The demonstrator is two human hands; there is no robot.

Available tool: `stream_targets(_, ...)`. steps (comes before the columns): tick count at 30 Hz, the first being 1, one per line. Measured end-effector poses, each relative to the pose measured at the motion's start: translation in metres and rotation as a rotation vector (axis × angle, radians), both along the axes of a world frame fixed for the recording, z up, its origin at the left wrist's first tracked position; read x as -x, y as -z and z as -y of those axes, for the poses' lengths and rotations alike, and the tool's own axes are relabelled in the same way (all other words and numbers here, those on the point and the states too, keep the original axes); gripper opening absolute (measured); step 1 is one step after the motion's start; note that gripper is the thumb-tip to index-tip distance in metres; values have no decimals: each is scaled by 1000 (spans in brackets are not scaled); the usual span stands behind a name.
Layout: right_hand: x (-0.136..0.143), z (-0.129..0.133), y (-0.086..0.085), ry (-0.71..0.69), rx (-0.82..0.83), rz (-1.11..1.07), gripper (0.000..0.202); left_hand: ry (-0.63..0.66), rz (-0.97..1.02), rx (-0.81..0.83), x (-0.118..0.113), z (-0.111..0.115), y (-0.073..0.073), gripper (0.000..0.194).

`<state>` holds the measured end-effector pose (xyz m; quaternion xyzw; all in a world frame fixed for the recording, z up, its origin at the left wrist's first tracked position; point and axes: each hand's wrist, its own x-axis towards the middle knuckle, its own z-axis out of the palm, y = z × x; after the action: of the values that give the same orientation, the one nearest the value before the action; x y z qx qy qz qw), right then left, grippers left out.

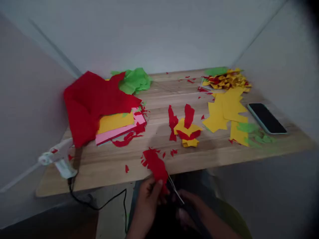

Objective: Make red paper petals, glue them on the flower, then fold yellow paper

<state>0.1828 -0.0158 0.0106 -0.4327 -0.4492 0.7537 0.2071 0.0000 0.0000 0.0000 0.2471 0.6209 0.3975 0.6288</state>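
Just past the table's front edge, my left hand [151,196] pinches a red paper piece [156,166] between thumb and fingers. Its far end lies over the tabletop. To the right, my right hand [190,205] is closed round a pair of scissors [175,191], blades against the red piece's right side. The scissors' handles are mostly hidden by my fingers. Small red scraps [173,152] lie around the held piece. Beyond them sits a small group of yellow cut paper [190,142] with red strips [189,116] on and beside it.
At left, a large red sheet [89,103] covers part of a coloured paper stack [116,124], near crumpled green paper [136,79]. A glue gun [59,159] with a cord stands at the left edge. Yellow sheets [224,109], a yellow-red scrap heap [230,79] and a phone [266,118] lie right.
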Motion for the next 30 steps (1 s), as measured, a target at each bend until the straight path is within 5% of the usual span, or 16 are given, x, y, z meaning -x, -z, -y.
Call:
stream_targets(4, 10, 5, -3, 2, 77, -19, 75, 31, 37, -31, -2, -2, -1, 49)
stream_targets(11, 25, 6, 16, 54, -2, -107, 58, 38, -105, -84, -4, -3, -11, 48)
stream_targets(16, 24, 8, 27, 98, 7, 28, 51, 7, -146, -87, -1, -3, -10, 46)
stream_targets(30, 31, 8, 25, 38, 40, -78, 60, 122, -170, -61, 16, 0, -19, 42)
